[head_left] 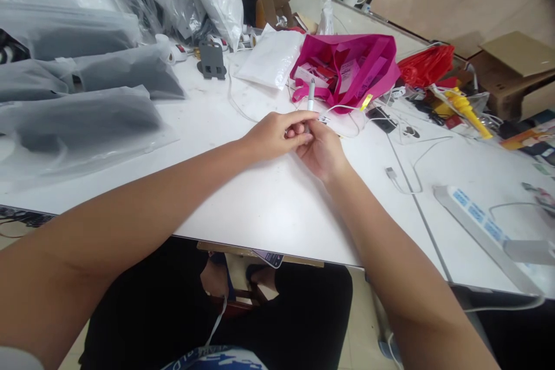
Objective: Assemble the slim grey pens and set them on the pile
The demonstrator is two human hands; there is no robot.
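- Slim grey pen-shaped stick (310,96) stands upright mid white tabletop (269,208)
- Left hand (274,134) and right hand (319,151) meet, fingers closed around its lower end

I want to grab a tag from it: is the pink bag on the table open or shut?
Open. The pink bag lies with its mouth spread wide toward the camera, and tags and slips show inside.

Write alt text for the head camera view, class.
Two bare hands, left hand and right hand, meet over a white table, holding a thin grey pen-like stick upright. Behind lie a pink bag and white cables.
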